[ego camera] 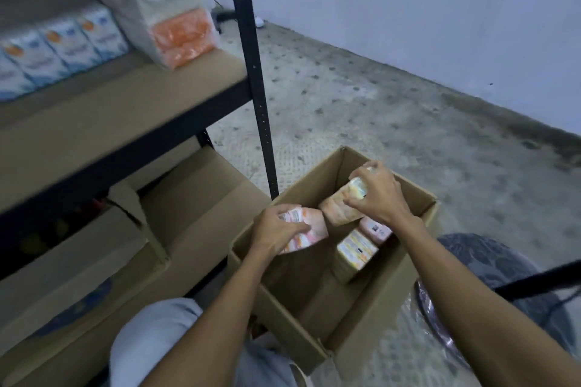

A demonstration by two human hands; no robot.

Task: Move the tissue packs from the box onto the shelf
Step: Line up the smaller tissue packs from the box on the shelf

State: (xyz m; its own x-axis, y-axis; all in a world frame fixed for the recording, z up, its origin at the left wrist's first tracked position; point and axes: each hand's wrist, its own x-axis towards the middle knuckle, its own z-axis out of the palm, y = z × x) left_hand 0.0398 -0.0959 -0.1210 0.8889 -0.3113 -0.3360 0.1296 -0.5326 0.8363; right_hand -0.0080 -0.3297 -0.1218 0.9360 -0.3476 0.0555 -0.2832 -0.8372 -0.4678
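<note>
Two tissue packs gripped inside box (330, 317) | left hand (276, 229) grip clamps pink pack (309, 231), right hand (377, 195) grip pinches tan pack (338, 209) | risk: slick wrap slips lifting both toward shelf (125, 110); two packs remain in box

Bare forearms, light blue trousers (151, 345)

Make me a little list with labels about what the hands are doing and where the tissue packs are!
left hand: gripping a pink tissue pack inside the cardboard box
right hand: gripping a yellowish tissue pack at the far side of the box
loose packs in box: two, an upright pack and a pink one
shelf: blue-and-white packs in a row, plus a wrapped bundle
under shelf: another carton
</note>
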